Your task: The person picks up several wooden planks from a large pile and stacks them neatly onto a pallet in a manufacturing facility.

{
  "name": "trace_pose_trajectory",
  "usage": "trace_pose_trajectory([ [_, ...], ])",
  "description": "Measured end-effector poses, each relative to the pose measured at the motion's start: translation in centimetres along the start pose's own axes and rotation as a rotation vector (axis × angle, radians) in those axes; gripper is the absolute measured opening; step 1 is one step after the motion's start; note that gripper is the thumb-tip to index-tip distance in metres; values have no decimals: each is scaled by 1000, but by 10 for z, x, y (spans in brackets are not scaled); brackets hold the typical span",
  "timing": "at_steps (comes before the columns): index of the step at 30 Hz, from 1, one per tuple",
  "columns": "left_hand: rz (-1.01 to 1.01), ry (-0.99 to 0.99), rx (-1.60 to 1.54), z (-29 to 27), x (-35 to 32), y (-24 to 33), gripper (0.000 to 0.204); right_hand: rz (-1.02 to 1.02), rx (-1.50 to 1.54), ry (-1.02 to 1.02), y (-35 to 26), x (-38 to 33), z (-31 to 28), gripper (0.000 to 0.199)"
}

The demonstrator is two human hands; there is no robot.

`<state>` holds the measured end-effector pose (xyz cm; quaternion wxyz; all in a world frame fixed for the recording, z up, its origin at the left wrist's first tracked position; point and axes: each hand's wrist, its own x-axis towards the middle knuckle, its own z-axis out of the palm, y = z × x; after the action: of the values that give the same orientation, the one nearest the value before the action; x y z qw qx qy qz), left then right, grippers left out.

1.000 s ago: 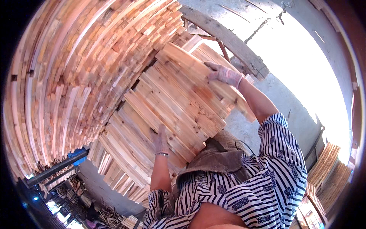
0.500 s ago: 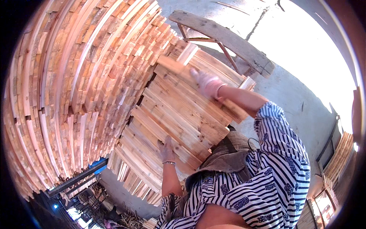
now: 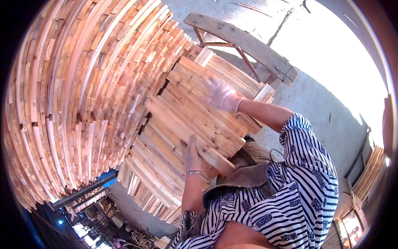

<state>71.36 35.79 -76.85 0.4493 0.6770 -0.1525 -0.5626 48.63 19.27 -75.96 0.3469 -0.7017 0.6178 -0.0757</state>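
My left hand, in a thin pale glove, grips a wooden board by its side. That board is tilted up over the pile and blurred toward its far end; its near end is close to my waist. My right hand, also in a pale glove, hovers over the far right part of the pile with fingers spread and nothing in them. Beneath both hands is a flat pile of planks laid side by side. One plank lies just beyond my right hand.
A tall wall of stacked wood strips rises on the left, against the pile. A worn wooden bench stands beyond it on the concrete floor. A dark metal bar and scrap sticks show at lower left. More strips stand far right.
The plank under my right hand has been let go onto the pile's far side, and that hand is now open. My left hand has taken hold of a board and raised it.
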Motion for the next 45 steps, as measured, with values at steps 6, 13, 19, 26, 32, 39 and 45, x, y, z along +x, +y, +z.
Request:
trace_pose_trajectory([
  [6,178,-544,87,121,-20,63,74,159,642,-307,-24,-29,-36,91],
  [13,313,-213,1059,27,21,27,97,1,476,-29,111,26,-100,81],
  [19,218,-135,1564,-16,45,-66,123,-42,-12,-235,175,101,-19,90],
  [26,57,-194,1527,-30,37,-69,129,28,-374,12,66,41,-8,102],
  [32,103,-168,1542,-25,38,-72,130,8,-254,-108,117,82,-80,91],
  [39,188,-173,1394,-20,25,-45,120,-47,-132,10,137,113,-16,74],
  [45,267,-16,1032,-26,-3,-23,113,-321,-764,-52,174,133,-41,64],
])
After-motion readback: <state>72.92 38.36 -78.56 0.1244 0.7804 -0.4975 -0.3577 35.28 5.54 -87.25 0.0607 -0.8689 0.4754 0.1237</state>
